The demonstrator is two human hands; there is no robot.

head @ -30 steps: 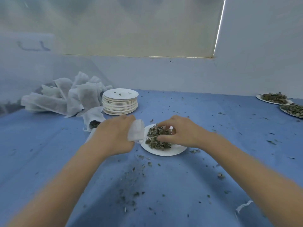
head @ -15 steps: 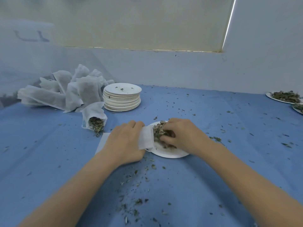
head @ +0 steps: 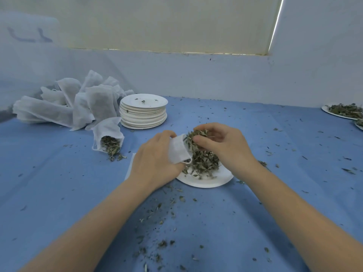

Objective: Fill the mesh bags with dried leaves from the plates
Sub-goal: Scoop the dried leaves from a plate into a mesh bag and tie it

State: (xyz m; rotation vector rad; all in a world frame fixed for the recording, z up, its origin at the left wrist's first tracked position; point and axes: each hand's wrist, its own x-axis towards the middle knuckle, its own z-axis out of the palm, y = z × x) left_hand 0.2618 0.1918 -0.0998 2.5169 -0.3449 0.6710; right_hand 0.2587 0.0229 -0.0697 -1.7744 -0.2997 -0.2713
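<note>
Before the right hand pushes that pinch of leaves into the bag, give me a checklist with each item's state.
1. Left hand holds the mesh bag: ok.
2. Bag mouth faces the leaves: ok.
3. Bag mouth open wide enough: cannot tell.
4. Right hand grips a clump of dried leaves: ok.
5. Plate sits under the transfer to catch drops: ok.
6. Blue cloth free of spilled bits: not ok.

I find nothing to read here. No words, labels, brands or numbers show on anything before me.
</note>
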